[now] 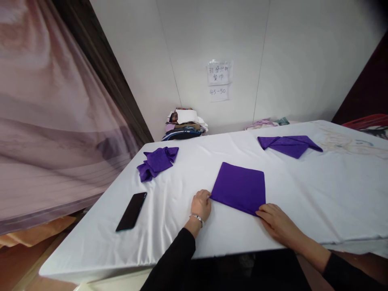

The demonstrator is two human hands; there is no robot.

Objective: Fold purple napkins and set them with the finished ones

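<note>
A purple cloth napkin point(239, 186), folded to a flat four-sided shape, lies on the white tablecloth in front of me. My left hand point(201, 203), with a bracelet at the wrist, pinches its near left corner. At the near right corner, my right hand point(275, 223) grips the edge between thumb and fingers. Both hands rest low, close to the table. Another purple napkin point(159, 161) lies crumpled to the left, and a purple napkin folded into points point(286, 144) lies at the back right.
A black phone point(132, 211) lies on the left of the white-covered table point(91, 242). Stacked clothes point(185, 124) stand behind the far edge, below handwritten paper signs point(218, 80) on the wall. A pink curtain point(54, 121) hangs at left.
</note>
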